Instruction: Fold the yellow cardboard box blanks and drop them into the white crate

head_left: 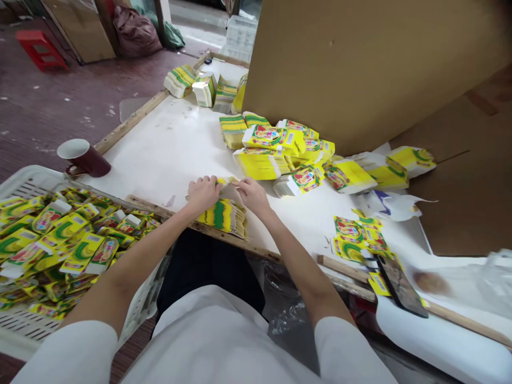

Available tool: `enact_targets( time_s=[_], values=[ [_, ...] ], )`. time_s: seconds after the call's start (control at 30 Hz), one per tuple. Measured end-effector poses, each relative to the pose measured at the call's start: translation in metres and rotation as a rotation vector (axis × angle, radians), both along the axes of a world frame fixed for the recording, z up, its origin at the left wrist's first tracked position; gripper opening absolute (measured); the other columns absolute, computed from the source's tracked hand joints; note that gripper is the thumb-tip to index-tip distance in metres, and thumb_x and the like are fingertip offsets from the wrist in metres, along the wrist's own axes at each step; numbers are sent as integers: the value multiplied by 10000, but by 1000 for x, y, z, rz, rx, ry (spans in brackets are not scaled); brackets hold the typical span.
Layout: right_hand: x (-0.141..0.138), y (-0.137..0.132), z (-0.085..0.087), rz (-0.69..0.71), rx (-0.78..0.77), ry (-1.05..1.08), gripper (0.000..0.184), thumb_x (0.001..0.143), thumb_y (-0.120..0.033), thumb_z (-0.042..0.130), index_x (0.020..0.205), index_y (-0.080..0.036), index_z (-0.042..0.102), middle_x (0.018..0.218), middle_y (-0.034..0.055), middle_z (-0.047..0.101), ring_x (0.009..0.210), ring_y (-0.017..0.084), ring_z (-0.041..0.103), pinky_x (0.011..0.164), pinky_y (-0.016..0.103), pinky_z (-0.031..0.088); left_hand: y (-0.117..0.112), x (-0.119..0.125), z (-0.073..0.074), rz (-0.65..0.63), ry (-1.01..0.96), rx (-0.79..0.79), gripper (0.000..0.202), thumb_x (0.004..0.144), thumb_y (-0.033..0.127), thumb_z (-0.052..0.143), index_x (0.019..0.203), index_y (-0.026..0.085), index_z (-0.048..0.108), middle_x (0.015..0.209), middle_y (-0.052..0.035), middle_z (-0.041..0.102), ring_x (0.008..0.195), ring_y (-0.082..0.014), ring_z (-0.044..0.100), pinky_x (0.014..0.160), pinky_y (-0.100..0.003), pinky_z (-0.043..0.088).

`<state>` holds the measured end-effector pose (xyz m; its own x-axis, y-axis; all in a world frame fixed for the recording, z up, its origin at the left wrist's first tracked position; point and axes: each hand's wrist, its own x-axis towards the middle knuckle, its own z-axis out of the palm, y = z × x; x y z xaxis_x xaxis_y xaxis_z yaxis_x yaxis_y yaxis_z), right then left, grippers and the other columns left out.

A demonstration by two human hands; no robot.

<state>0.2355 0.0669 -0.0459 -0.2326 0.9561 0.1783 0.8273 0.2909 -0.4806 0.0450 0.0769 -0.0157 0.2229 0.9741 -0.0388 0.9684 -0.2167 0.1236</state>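
Both hands meet over the near edge of the white table. My left hand (205, 193) is closed round one end of a small yellow carton (227, 182), mostly hidden by the fingers. On its other end, the thumb and fingers of my right hand (253, 195) pinch together. Just below the hands, a fanned stack of flat yellow and green cartons (224, 217) lies against the wooden edge strip. Beyond my right hand, bundles of flat printed cartons (264, 162) are piled on the table.
At left stands a white plastic basket (24, 178) heaped with folded yellow cartons (82, 250). A maroon mug (91, 160) sits on the table's left corner. A large cardboard box (360, 69) rises at the back right. A phone (402, 285) lies near the right edge.
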Motion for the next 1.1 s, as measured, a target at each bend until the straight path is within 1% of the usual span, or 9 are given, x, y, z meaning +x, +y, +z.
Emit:
enact_targets(
  time_s=[0.13, 0.37, 0.47, 0.6, 0.77, 0.97, 1.1],
  values=[
    [-1, 2, -3, 17, 35, -18, 338, 932, -118, 580, 1202, -238, 743, 1127, 94, 704, 1033, 232, 648, 852, 320, 518, 0, 0, 0, 2, 0, -3, 421, 1042, 437, 318, 1226, 174, 590, 1235, -164, 679, 1143, -347, 623, 923, -467, 434],
    [-4, 1, -4, 24, 83, -58, 309, 973, -148, 511, 1159, -240, 739, 1119, 89, 679, 1002, 220, 635, 789, 299, 500, -1, 0, -1, -2, 6, -14, 425, 1036, 439, 324, 1248, 176, 581, 1252, -171, 668, 1162, -350, 614, 937, -481, 431],
    [-7, 3, -5, 26, 82, -80, 308, 966, -152, 526, 1167, -252, 737, 1129, 83, 671, 997, 216, 631, 775, 292, 492, -1, 0, 0, -10, 13, -22, 432, 1037, 439, 316, 1250, 172, 581, 1253, -175, 665, 1164, -352, 613, 936, -485, 432],
    [-11, 10, -5, 16, 76, -104, 308, 948, -140, 561, 1180, -251, 731, 1129, 90, 661, 1000, 226, 624, 791, 305, 491, -2, 0, 2, -25, 18, -22, 433, 1036, 443, 317, 1245, 172, 583, 1247, -171, 668, 1158, -355, 614, 927, -483, 436],
    [-17, 15, 0, 10, 65, -133, 225, 944, -151, 596, 1093, -227, 746, 1085, 95, 663, 1001, 234, 617, 816, 314, 481, -3, -1, 3, -30, 20, -13, 442, 1039, 441, 309, 1246, 161, 581, 1244, -171, 668, 1155, -358, 614, 922, -483, 438],
    [-20, 12, 3, -8, 65, -159, 232, 976, -176, 577, 1134, -207, 744, 1082, 110, 677, 966, 238, 614, 818, 324, 454, -3, -1, 2, -30, 21, -15, 443, 1040, 444, 306, 1248, 161, 576, 1240, -176, 669, 1153, -355, 612, 924, -474, 439],
    [-22, 16, 4, -8, 76, -169, 192, 974, -197, 589, 1052, -201, 765, 1050, 115, 677, 965, 245, 604, 793, 324, 438, -3, 0, 2, -23, 20, -12, 433, 1040, 439, 306, 1240, 168, 578, 1245, -180, 666, 1154, -355, 613, 925, -472, 440]
  ],
)
